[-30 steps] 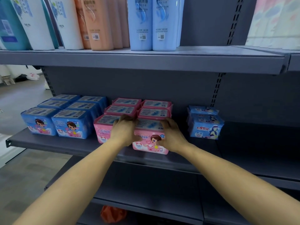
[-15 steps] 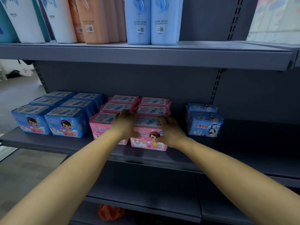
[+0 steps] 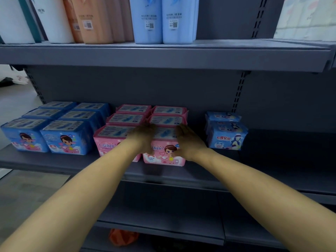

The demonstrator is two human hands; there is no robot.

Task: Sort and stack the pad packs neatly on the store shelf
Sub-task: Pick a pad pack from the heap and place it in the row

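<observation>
Right now, in the head view, both hands frame the front pink pad pack [image 3: 164, 153] at the front of the middle shelf [image 3: 54, 164]. Left hand [image 3: 143, 138] lies over the pack's left top corner, fingers blurred; right hand [image 3: 189, 140] presses its right side with fingers fairly straight. Whether either truly grips, I cannot tell. Behind the hands sit more pink packs [image 3: 133, 119]; left of them, blue packs [image 3: 65, 137]; right of them, a small blue stack [image 3: 227, 131].
</observation>
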